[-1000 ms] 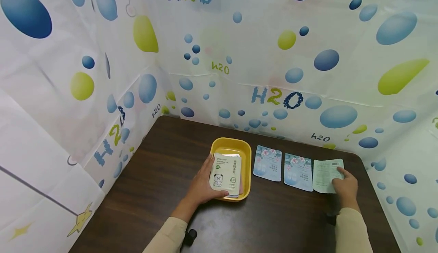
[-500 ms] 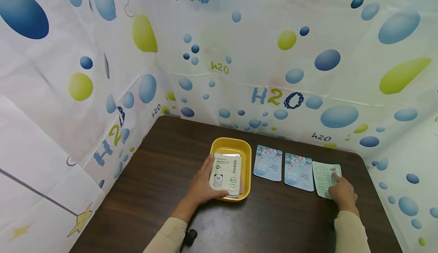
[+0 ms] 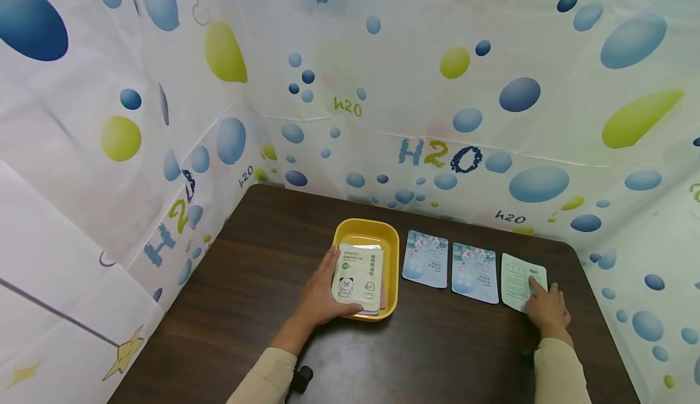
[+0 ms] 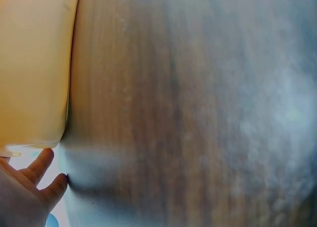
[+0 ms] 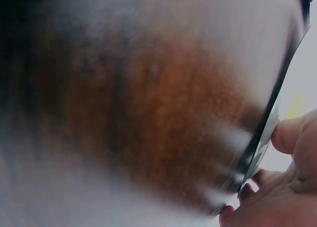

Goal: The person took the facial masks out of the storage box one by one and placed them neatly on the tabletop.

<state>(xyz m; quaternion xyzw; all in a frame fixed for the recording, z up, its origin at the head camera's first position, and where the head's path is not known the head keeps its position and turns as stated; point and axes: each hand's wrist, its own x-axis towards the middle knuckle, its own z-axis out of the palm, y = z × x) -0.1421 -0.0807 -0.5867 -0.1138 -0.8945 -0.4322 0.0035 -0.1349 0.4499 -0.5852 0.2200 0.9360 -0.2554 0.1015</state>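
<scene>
My left hand (image 3: 319,291) grips a stack of flat sachets at the yellow tray (image 3: 391,270), fingers along the left side and thumb at the lower edge. The top sachet (image 3: 358,276) is pale green with a cartoon bear and the words "essential oil". In the left wrist view the tray's wall (image 4: 34,68) rises beside the fingertips. On the table at right, my right hand (image 3: 549,311) presses an extended index finger onto a pale green sachet (image 3: 516,277), printed side with small text and a barcode up. Its lower right corner is hidden by the hand.
Two blue flowered sachets lie in the row between tray and right hand: one nearer the tray (image 3: 425,259), one in the middle (image 3: 474,273). The dark wooden table (image 3: 415,355) meets a patterned white curtain (image 3: 415,76) at its back and sides.
The right hand has moved from pinching the green sachet's right edge to pressing on it with the index finger; the sachet has turned slightly clockwise. The left hand stays at the tray.
</scene>
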